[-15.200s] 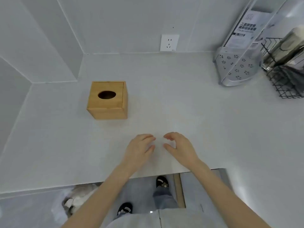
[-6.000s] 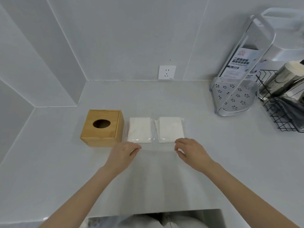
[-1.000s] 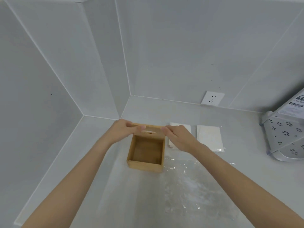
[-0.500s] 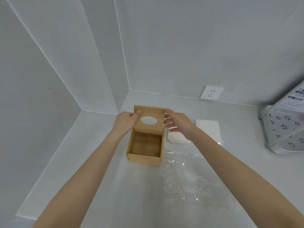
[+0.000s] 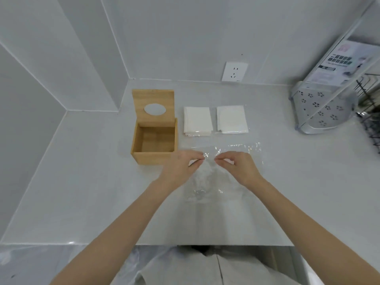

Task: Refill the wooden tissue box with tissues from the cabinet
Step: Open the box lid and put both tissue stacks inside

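Note:
The wooden tissue box [image 5: 154, 154] stands on the white counter with its lid [image 5: 153, 108] swung upright at the back; the inside is bare wood. To its right lie two white tissue stacks, one [image 5: 197, 120] beside the box and another [image 5: 232, 119] further right. In front of them lies a crumpled clear plastic wrapper [image 5: 222, 175]. My left hand [image 5: 181, 167] and my right hand [image 5: 236, 167] are over the wrapper, each pinching its upper edge with thumb and fingers, a small gap between them.
A wall socket [image 5: 234, 71] sits on the back wall. A perforated plastic rack [image 5: 322, 109] and a black wire basket [image 5: 370, 120] stand at the right. The counter's front edge [image 5: 144, 244] runs below my forearms. Walls close off the left corner.
Both hands left the box lid, which stays open and upright, and came down to pinch the clear wrapper. The view tilted down toward the counter.

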Demonstrator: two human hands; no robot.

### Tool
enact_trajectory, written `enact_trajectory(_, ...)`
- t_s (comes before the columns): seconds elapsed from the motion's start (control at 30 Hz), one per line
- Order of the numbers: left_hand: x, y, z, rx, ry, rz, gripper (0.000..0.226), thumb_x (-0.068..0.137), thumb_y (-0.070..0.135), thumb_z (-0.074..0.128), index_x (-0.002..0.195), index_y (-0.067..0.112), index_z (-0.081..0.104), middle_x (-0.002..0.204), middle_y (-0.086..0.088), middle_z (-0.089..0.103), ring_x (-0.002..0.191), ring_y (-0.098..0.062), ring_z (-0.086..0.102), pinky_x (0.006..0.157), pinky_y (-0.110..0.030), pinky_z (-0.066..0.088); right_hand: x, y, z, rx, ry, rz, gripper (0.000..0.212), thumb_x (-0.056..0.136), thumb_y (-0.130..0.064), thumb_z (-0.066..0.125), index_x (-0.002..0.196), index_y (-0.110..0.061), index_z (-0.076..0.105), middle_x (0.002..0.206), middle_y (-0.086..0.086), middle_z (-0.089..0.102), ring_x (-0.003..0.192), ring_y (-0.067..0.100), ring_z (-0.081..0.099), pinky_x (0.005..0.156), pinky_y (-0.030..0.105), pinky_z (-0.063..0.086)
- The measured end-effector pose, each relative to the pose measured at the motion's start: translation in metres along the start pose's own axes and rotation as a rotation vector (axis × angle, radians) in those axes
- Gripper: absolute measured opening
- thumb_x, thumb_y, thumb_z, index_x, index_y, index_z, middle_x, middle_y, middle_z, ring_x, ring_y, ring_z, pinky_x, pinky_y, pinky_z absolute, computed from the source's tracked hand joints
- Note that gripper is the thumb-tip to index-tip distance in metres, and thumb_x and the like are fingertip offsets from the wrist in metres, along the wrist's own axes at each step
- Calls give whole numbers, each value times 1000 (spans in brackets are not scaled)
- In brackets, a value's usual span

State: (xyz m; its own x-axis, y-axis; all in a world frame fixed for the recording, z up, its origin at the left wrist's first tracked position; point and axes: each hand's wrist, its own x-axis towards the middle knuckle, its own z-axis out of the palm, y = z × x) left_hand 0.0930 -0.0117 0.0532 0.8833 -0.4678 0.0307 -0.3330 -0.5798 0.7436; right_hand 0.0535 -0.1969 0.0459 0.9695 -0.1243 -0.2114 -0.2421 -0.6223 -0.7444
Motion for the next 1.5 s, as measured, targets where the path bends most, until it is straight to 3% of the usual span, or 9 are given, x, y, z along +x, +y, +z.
enact_trajectory(0.2, -20, -24, 47, 59, -235, -93, 33, 85, 20, 63, 116, 8, 63, 137, -5, 51, 132, -11, 41, 107, -25, 32, -30, 57, 26, -110, -78, -7, 28, 81, -18, 69, 109, -15, 69, 136, 3, 54, 133, 14, 40, 108, 27, 32)
enact_trajectory(0.33, -32, -36, 56, 168, -332, -44, 39, 81, 38, 55, 106, 9, 65, 141, -1, 48, 135, -7, 32, 103, -26, 32, -35, 69, 34, -103, -104, -2, 32, 78, -19, 72, 110, -18, 67, 144, 4, 44, 138, 13, 31, 104, 17, 23)
enact_trajectory(0.53, -33, -40, 59, 168, -204, -11, 19, 88, 24, 57, 94, 13, 71, 126, 4, 62, 128, -5, 42, 99, -25, 39, -34, 71, 42, -24, 13, -3, 16, 80, -10, 70, 95, -13, 75, 133, 12, 55, 132, 22, 42, 106, 33, 38)
enact_trajectory(0.83, -16, -30, 55, -99, -100, -291, 12, 83, 15, 65, 86, 10, 75, 89, -18, 72, 97, -13, 64, 87, -32, 46, -22, 51, 27, -149, 35, 27, 15, 84, -15, 64, 94, -12, 74, 114, 4, 68, 115, 20, 53, 94, 18, 34)
enact_trajectory(0.93, -6, -29, 49, -113, -72, -324, 12, 82, 18, 66, 88, 14, 75, 74, -6, 69, 82, -27, 65, 81, -38, 50, -21, 37, 20, -180, 68, -32, 20, 83, -11, 63, 101, -14, 70, 111, 0, 67, 111, 18, 52, 86, 15, 32)
enact_trajectory(1.13, -6, -16, 45, -145, 49, -237, 14, 84, 18, 65, 91, 11, 75, 93, -4, 75, 86, -13, 67, 80, -22, 49, -43, 19, 24, -92, 153, -247, 20, 86, -12, 56, 101, -16, 67, 89, -7, 62, 80, 9, 57, 75, 22, 46)
enact_trajectory(1.23, -14, -7, 45, -197, 155, -162, 13, 82, 13, 67, 92, 9, 74, 96, -3, 74, 86, 3, 62, 78, -2, 43, -45, 25, 33, -189, -36, -238, 32, 95, -18, 40, 120, -14, 60, 119, 1, 63, 113, 17, 54, 93, 26, 43)
enact_trajectory(1.33, -21, -2, 47, -204, 231, -75, 13, 80, 8, 69, 91, 7, 74, 98, -4, 73, 95, 0, 60, 82, -3, 44, -33, 32, 39, -262, -105, -209, 53, 92, -31, 21, 132, -11, 49, 143, 8, 45, 134, 24, 38, 111, 33, 31)
enact_trajectory(1.5, -31, 1, 51, -218, 239, -11, 14, 78, 7, 71, 91, 7, 75, 100, -5, 72, 97, 2, 60, 87, -9, 46, -3, 36, 42, -434, -163, -132, 51, 99, -30, 26, 147, -15, 17, 158, 2, 6, 146, 14, -1, 117, 32, -2)
